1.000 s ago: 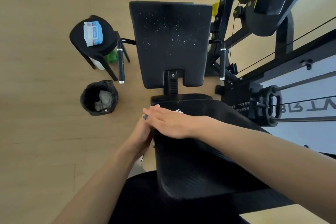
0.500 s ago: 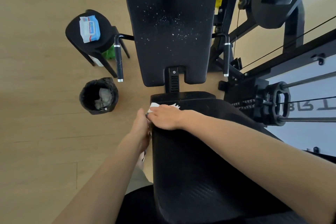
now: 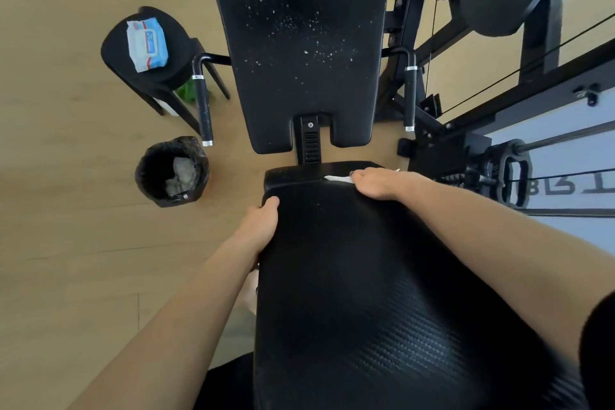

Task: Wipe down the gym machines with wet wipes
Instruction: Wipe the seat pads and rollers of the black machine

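The big black seat pad (image 3: pixel 382 276) is near. L hand (image 3: pixel 261 226) grips its left edge to steady it. R hand (image 3: pixel 379 182) lies flat on a wet wipe (image 3: pixel 337 178) at the far edge & presses it to rub. Spare wipe pack (image 3: pixel 146 44) waits far left.

I see bare wooden floor (image 3: pixel 66 243) open at nine o'clock. At ten o'clock the round black bin (image 3: pixel 171 173) and black stool (image 3: pixel 146 53) crowd it. From one to three o'clock, black frame bars and cables (image 3: pixel 519 76) block passage.
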`<state>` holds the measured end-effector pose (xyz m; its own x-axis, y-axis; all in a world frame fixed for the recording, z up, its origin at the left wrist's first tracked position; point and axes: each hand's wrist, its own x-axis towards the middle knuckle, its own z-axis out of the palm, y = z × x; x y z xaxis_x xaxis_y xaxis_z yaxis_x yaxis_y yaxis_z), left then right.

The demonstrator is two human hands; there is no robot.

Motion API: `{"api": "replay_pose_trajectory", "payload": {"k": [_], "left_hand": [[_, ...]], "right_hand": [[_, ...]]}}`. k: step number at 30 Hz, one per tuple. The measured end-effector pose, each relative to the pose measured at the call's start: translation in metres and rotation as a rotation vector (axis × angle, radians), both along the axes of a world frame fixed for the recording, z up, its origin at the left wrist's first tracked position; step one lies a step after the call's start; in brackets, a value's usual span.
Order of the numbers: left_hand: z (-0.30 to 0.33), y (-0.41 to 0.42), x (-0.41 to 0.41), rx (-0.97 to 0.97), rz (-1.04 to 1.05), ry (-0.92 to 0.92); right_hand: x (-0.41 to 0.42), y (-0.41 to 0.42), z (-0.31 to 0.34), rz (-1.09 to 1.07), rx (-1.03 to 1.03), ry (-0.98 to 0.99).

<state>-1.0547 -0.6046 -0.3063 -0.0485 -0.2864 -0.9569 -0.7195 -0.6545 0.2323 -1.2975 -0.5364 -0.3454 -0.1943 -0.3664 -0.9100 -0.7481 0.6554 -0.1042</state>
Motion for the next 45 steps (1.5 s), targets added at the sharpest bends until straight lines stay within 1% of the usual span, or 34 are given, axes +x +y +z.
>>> {"api": "replay_pose_trajectory", "payload": {"k": [3, 6, 8, 11, 13, 14, 15, 17, 18, 21, 22, 23, 25, 26, 27, 28, 29, 30, 32, 33, 35, 36, 37, 39, 41, 42, 43, 44, 45], "left_hand": [[0.0, -0.003, -0.004, -0.043, -0.085, -0.027], [0.001, -0.003, -0.01, -0.05, -0.111, -0.047], [0.0, -0.002, -0.012, -0.089, -0.096, -0.048], [-0.004, -0.003, -0.014, -0.163, 0.024, -0.054], [-0.005, -0.002, -0.016, -0.189, 0.137, -0.066], [-0.004, -0.001, -0.017, -0.189, 0.18, -0.075], [-0.004, -0.001, -0.018, -0.185, 0.204, -0.076], [0.0, -0.001, -0.019, -0.169, 0.207, -0.08], [0.002, -0.001, -0.019, -0.159, 0.195, -0.087], [0.004, -0.001, -0.019, -0.147, 0.152, -0.104], [0.004, -0.001, -0.019, -0.152, 0.144, -0.106], [0.002, -0.002, -0.019, -0.157, 0.138, -0.102], [-0.002, -0.002, -0.019, -0.163, 0.139, -0.098], [-0.003, -0.002, -0.019, -0.171, 0.137, -0.095], [-0.006, -0.003, -0.018, -0.186, 0.132, -0.088], [-0.007, -0.003, -0.019, -0.197, 0.133, -0.08], [-0.007, -0.003, -0.018, -0.198, 0.145, -0.076], [-0.005, -0.002, -0.018, -0.198, 0.141, -0.077], [-0.003, -0.002, -0.018, -0.195, 0.066, -0.081], [0.0, -0.002, -0.018, -0.205, 0.006, -0.083], [0.005, -0.001, -0.02, -0.261, -0.134, -0.072], [0.008, -0.001, -0.023, -0.298, -0.206, -0.06], [0.009, -0.002, -0.026, -0.337, -0.265, -0.051], [0.012, -0.004, -0.036, -0.37, -0.353, -0.051], [0.017, -0.001, -0.049, -0.356, -0.423, -0.026], [0.02, 0.001, -0.056, -0.334, -0.433, -0.02], [0.022, 0.003, -0.063, -0.311, -0.431, -0.019], [0.024, 0.005, -0.068, -0.292, -0.423, -0.028], [0.024, 0.006, -0.072, -0.28, -0.421, -0.041]], "right_hand": [[-0.009, 0.009, 0.001, -0.054, 0.042, 0.039], [0.001, 0.008, 0.014, -0.194, 0.084, 0.062], [0.031, -0.002, 0.031, -0.223, 0.077, -0.011], [0.088, -0.012, 0.069, -0.05, -0.059, -0.267], [0.111, -0.003, 0.091, 0.133, -0.122, -0.418], [0.114, 0.004, 0.099, 0.211, -0.151, -0.461], [0.109, 0.011, 0.1, 0.227, -0.16, -0.476], [0.087, 0.019, 0.094, 0.156, -0.16, -0.441], [0.072, 0.019, 0.088, 0.118, -0.138, -0.38], [0.021, 0.018, 0.065, 0.001, 0.019, -0.077], [0.014, 0.016, 0.066, -0.018, 0.026, -0.027], [0.017, 0.014, 0.071, 0.028, 0.0, -0.039], [0.057, 0.01, 0.091, 0.096, -0.085, -0.156], [0.084, 0.009, 0.101, 0.093, -0.124, -0.257], [0.107, 0.01, 0.103, 0.138, -0.149, -0.367], [0.122, 0.011, 0.107, 0.248, -0.196, -0.432], [0.121, 0.014, 0.105, 0.288, -0.213, -0.459], [0.111, 0.015, 0.111, 0.274, -0.197, -0.455], [0.069, 0.027, 0.112, 0.195, -0.149, -0.369], [0.044, 0.037, 0.113, 0.124, -0.104, -0.293], [0.005, 0.062, 0.118, 0.011, -0.023, -0.128], [-0.005, 0.074, 0.125, -0.011, -0.018, -0.085], [-0.006, 0.084, 0.136, -0.017, -0.043, -0.096], [0.02, 0.096, 0.164, 0.0, -0.135, -0.228], [0.066, 0.093, 0.19, 0.07, -0.173, -0.437], [0.085, 0.089, 0.197, 0.146, -0.191, -0.523], [0.094, 0.086, 0.197, 0.221, -0.211, -0.555], [0.093, 0.08, 0.19, 0.276, -0.21, -0.546], [0.081, 0.075, 0.176, 0.275, -0.192, -0.508]]}}
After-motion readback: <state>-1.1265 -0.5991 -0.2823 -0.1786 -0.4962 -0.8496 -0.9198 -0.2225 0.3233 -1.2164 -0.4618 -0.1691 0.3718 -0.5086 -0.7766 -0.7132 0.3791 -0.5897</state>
